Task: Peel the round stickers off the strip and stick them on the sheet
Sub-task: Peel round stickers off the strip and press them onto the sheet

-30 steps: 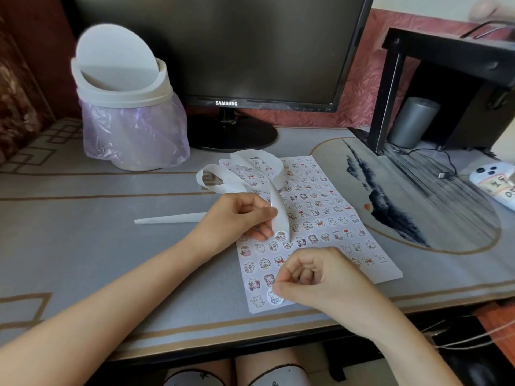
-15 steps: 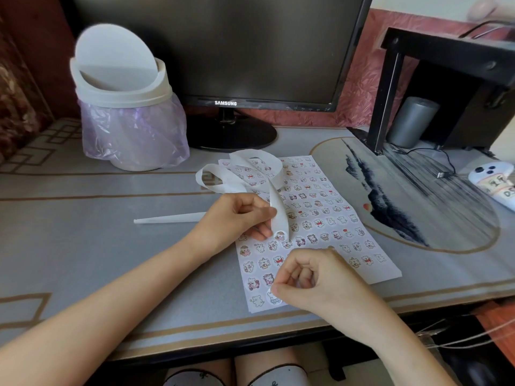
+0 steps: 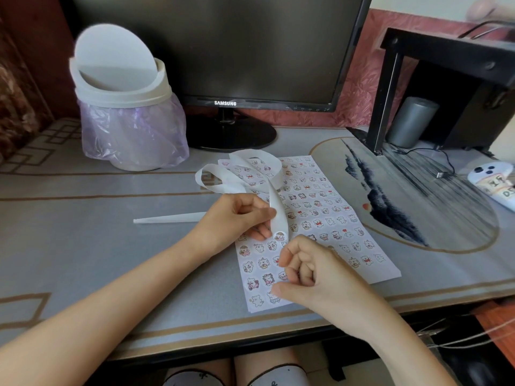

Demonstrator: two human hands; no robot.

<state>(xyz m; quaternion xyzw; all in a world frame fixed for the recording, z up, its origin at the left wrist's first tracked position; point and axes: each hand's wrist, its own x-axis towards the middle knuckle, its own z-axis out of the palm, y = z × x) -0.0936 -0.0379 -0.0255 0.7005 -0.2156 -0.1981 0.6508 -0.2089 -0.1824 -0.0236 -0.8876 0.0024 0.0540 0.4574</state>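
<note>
1. Step in hand, I judge: peeling the next round sticker (image 3: 279,235) from the end of the strip (image 3: 279,215).
2. The left hand (image 3: 234,218) pinches the strip just above the sheet (image 3: 384,270); the right hand (image 3: 315,277) is curled (nothing visibly held).
3. Next move: a fingertip under the sticker's edge.
4. The white strip loops loosely, and cartoon stickers crowd the sheet on the surface (image 3: 111,246).

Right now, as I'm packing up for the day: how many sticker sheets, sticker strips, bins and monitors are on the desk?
Sticker sheet: 1
Sticker strip: 1
Bin: 1
Monitor: 1
Total: 4
</note>
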